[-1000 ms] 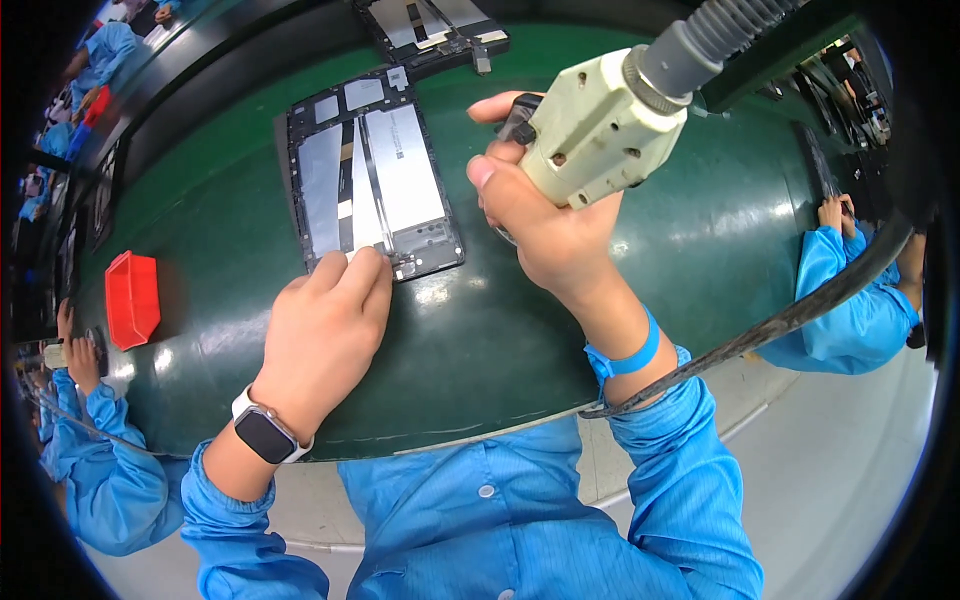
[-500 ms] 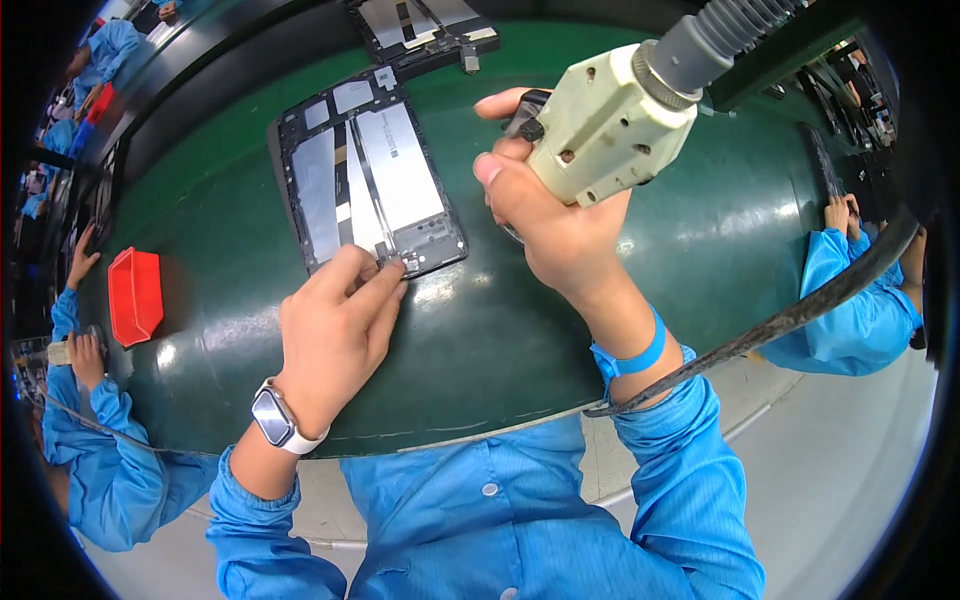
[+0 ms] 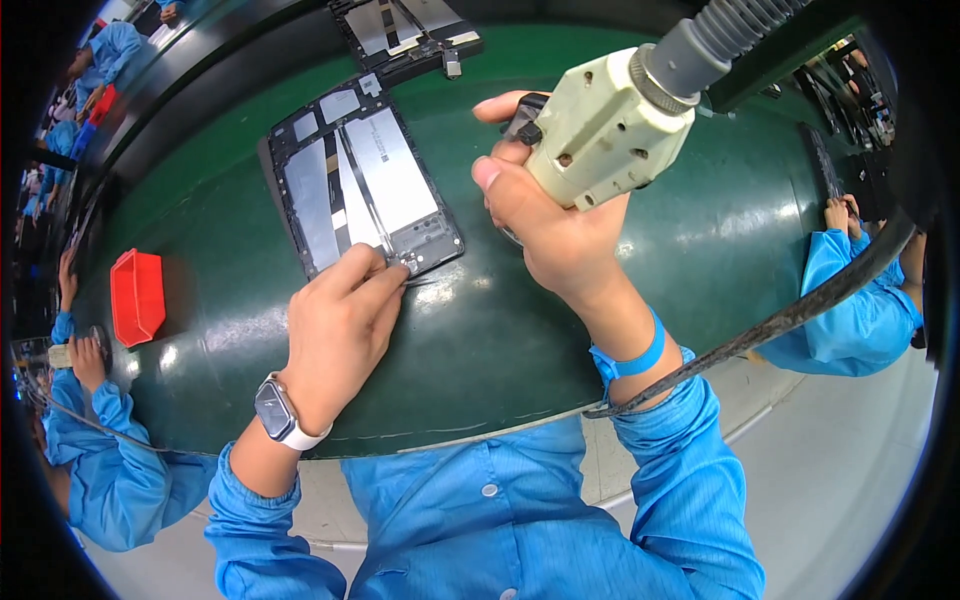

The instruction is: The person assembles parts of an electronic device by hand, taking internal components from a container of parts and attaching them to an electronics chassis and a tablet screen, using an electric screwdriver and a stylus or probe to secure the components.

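An opened tablet [image 3: 395, 170] with its innards bared, a silver battery area and dark flat cables, lies on the green work surface [image 3: 490, 350]. At its lower edge is my left hand [image 3: 340, 325], thumb and fingers pressed together on the corner part beside small components. What exactly lies under the fingertips is hidden. My right hand [image 3: 565, 225] is wrapped round a cream hand-held power tool [image 3: 610, 130] with a black knob and a grey corrugated hose [image 3: 745, 35]. The tool is raised to the right of the tablet, apart from it; its tip is hidden.
Beyond the tablet lies a second opened tablet [image 3: 410, 30], close to its top edge. A red bin [image 3: 137, 297] stands at the left. Co-workers in blue sleeves work at the left and at the right [image 3: 850, 290]. A dark cable [image 3: 800, 315] crosses my right forearm.
Both tablets have shifted slightly left, and the nearer one has turned a little. My left hand has moved slightly right along its lower edge. My right hand and the tool have barely moved.
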### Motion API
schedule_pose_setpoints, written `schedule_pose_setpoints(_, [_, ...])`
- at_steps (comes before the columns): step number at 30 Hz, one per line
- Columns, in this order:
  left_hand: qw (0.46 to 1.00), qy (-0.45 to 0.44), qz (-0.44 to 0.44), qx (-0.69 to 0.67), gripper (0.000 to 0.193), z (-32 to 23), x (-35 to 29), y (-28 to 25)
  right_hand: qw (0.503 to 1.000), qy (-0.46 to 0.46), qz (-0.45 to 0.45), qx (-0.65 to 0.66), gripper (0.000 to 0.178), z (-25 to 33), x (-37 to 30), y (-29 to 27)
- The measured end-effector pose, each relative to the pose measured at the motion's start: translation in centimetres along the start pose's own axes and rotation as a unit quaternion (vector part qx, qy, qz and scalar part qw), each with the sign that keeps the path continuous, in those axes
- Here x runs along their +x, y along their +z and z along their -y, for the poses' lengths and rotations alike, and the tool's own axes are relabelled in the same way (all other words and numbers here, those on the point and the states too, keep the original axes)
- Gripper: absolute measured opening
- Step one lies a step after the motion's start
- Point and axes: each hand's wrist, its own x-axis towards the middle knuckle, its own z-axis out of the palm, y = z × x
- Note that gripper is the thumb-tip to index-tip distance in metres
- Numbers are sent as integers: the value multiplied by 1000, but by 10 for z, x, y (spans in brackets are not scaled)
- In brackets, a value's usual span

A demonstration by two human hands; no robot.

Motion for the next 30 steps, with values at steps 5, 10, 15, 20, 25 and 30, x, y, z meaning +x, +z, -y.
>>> schedule_pose_setpoints(5, [999,-31,13,-34,18,-3,5,0,1000,-17,3,-8,34,0,0,-2])
schedule_pose_setpoints(10, [998,32,8,61,22,-1,2,0,1000,-4,0,2,35,0,1,0])
schedule_pose_setpoints(15, [993,20,39,112,26,8,-5,4,999,39,-22,24,36,-9,-7,-12])
schedule_pose_setpoints(20, [994,-50,35,92,30,39,-15,3,991,87,-69,81,36,-31,-22,-32])
schedule_pose_setpoints(25, [987,-55,-74,134,26,109,10,-23,993,82,-52,66,36,-17,-8,-15])
schedule_pose_setpoints(30, [973,-45,-142,175,21,190,56,-42,995,62,-63,41,37,-10,-10,-9])
